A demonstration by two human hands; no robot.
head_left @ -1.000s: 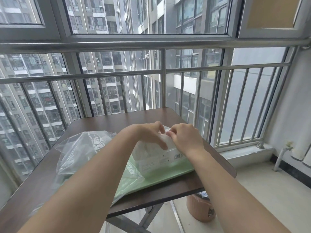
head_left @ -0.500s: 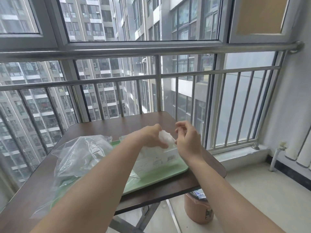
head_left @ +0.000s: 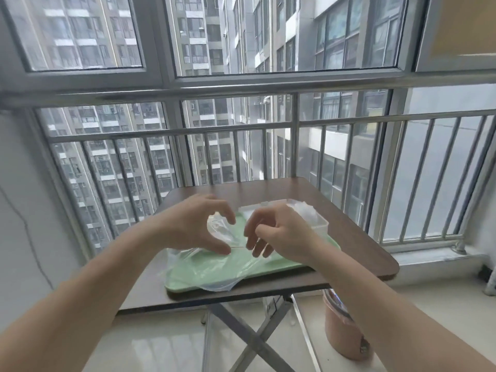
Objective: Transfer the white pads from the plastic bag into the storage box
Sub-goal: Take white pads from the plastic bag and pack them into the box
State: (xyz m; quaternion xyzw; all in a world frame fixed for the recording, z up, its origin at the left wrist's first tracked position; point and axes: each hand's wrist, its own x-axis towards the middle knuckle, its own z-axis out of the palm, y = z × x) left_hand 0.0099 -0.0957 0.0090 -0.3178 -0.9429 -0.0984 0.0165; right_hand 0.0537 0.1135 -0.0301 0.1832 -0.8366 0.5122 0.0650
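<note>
A crumpled clear plastic bag [head_left: 214, 260] lies on a pale green tray [head_left: 185, 287], which sits on the brown folding table [head_left: 357, 245]. My left hand [head_left: 193, 224] hovers over the bag with thumb and fingers spread in a wide curve, the thumb tip touching the plastic. My right hand [head_left: 281, 232] is beside it, fingers hanging loosely down onto the bag's edge; I see no firm grip. Behind my right hand, at the tray's far right, stands the translucent storage box [head_left: 316, 220] with something whitish inside. No single pad can be made out.
A metal railing [head_left: 295, 124] and windows stand just beyond the table's far edge. A brown bin [head_left: 343, 331] stands on the floor under the table's right side. The table's crossed legs [head_left: 249, 336] are below. A wall closes the left side.
Both hands have left the storage box and moved left and nearer, onto the plastic bag. The box now stands free. The camera has shifted, so the table sits further right and lower.
</note>
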